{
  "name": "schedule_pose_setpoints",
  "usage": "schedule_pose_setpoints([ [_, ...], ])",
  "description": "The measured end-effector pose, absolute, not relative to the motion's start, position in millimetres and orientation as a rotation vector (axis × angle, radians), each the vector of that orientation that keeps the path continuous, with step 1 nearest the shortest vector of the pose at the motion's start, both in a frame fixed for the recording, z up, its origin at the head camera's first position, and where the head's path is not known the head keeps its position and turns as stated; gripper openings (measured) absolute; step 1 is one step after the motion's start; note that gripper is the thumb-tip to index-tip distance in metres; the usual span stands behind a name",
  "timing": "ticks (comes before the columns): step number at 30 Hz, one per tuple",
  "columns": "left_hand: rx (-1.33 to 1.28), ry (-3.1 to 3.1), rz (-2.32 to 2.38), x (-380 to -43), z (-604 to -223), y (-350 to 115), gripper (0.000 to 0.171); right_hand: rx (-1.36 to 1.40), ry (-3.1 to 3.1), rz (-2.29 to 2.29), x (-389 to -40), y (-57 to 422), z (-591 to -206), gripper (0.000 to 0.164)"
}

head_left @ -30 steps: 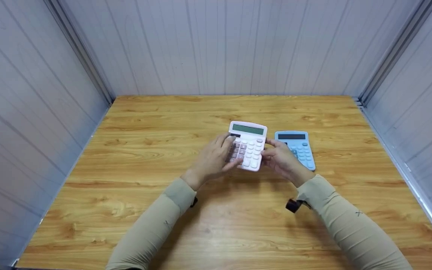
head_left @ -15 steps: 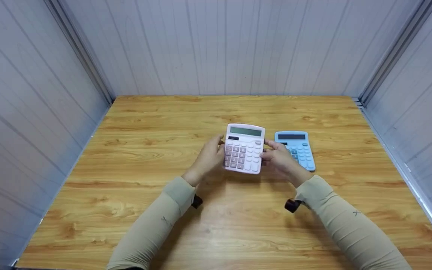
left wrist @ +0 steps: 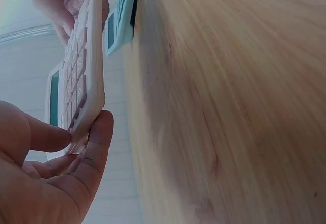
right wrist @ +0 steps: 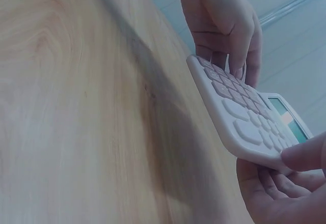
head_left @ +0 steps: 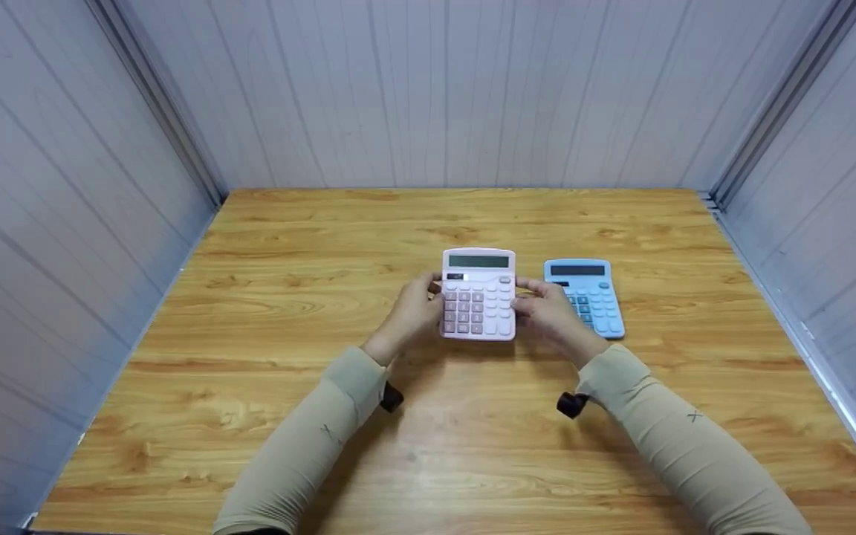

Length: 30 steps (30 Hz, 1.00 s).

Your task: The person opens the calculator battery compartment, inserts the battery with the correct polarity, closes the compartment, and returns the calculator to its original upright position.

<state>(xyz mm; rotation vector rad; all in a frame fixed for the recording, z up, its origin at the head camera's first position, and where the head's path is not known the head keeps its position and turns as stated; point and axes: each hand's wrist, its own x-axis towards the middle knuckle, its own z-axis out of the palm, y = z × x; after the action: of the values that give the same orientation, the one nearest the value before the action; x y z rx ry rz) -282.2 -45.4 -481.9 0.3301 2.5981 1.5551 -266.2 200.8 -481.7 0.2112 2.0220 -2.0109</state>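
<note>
Both hands hold up a pink calculator (head_left: pixel 478 297) with a grey-green display and mauve number keys. My left hand (head_left: pixel 412 308) pinches its left edge, thumb (left wrist: pixel 48 135) on the key side and fingers behind. On the right edge, my right hand (head_left: pixel 553 312) grips it the same way, with fingers (right wrist: pixel 270 188) under the back. In both wrist views the calculator stands clear of the wooden table, its shadow falling below. A blue calculator (head_left: pixel 597 301) lies face up just right of the pink one, its lower left part hidden by my right hand.
The wooden table (head_left: pixel 250 416) spreads around the hands. Pale panel walls (head_left: pixel 428 96) rise at its back and on both sides. A small black device hangs under each sleeve cuff, one (head_left: pixel 391 399) at the left and one (head_left: pixel 571 405) at the right.
My left hand has drawn back from over the keys to the calculator's left edge. The pink calculator has shifted a little left and straightened. The blue one has not moved.
</note>
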Motion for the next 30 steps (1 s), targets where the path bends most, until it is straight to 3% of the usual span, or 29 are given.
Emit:
schedule_pose_setpoints([
  [8, 0.246, 2.633, 1.489, -288.8, -485.8, -46.2, 0.038, 0.299, 2.178, -1.91, -273.1, 197.1, -489.8, 0.044],
  [30, 0.189, 2.657, 1.363, -303.8, -492.3, -42.3, 0.037, 0.341, 2.316, -1.677, -289.6, 187.6, -497.5, 0.049],
])
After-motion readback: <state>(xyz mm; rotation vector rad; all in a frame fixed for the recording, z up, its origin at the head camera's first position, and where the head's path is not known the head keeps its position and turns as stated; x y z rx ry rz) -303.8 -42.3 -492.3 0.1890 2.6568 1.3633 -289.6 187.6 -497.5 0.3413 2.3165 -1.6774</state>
